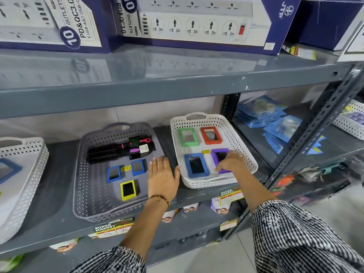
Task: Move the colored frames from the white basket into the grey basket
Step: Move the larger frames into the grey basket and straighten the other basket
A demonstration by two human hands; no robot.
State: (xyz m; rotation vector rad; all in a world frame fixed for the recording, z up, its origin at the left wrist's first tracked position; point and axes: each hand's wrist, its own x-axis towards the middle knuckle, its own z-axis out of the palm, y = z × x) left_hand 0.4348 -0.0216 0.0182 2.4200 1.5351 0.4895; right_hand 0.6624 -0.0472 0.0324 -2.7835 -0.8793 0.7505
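the right hand (229, 162) pinches the purple frame (220, 159) at its near end in the white basket (248, 154), beside the blue frame (196, 165). the purple frame's long axis runs front to back. the left hand (162, 175), fingers pressed together, hovers flat over the grey basket (86, 186).
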